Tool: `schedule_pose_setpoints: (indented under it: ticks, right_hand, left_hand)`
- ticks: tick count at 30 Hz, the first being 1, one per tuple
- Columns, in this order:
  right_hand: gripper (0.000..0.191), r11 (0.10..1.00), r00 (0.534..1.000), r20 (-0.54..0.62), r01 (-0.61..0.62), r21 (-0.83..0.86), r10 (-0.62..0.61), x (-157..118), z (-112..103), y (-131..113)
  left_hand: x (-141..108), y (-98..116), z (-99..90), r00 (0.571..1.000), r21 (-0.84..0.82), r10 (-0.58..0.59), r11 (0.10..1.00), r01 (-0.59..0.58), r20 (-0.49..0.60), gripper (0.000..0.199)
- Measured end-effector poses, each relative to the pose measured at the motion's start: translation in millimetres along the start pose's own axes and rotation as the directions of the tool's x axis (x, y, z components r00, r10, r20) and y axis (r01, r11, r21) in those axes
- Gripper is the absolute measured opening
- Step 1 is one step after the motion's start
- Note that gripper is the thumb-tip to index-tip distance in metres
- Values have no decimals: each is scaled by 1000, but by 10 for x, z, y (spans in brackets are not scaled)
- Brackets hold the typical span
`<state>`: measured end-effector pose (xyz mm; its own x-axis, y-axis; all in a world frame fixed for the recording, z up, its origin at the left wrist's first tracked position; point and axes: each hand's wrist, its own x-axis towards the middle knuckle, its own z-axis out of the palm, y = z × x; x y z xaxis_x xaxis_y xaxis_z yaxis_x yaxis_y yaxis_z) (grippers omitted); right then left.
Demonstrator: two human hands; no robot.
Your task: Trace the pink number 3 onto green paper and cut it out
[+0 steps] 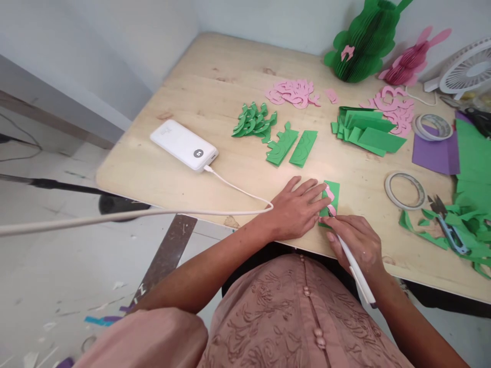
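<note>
Near the table's front edge lies a small green paper rectangle [335,190] with a pink paper cutout [330,193] on top. My left hand [297,209] rests flat, fingers spread, its fingertips on the left edge of the pink and green paper. My right hand [358,240] is closed around a white pen [355,266], whose tip touches down beside the lower part of the pink cutout. Beyond the hands are two green paper strips with drawn curves, one partly cut [283,147] and one whole [304,148].
A white power bank [184,145] trails a cable [238,191] past my left forearm. Green cutouts [253,121], pink cutouts [293,93] and folded green papers [366,129] lie farther back. Tape rolls [405,190], scissors [448,227] and green scraps are at right, with a white fan [466,69] behind.
</note>
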<state>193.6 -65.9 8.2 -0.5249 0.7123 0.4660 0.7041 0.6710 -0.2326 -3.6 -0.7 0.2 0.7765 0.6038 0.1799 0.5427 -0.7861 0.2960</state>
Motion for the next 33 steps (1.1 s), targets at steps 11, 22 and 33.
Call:
schedule_pose_setpoints:
  ticks: [11,22,33]
  right_hand:
    - [22,1000,1000,-1,-6,-5,6,12,-7,-19]
    - [23,1000,1000,-12,-10,-18,10,17,-5,-19]
    - [23,1000,999,-24,-26,-9,26,4,3,-17]
  left_hand:
    - [-2,-4,23,1000,3,-5,1000,5,-12,43]
    - [7,7,30,1000,-15,-15,1000,15,-18,43]
    - [13,16,5,1000,-25,-21,999,22,14,45]
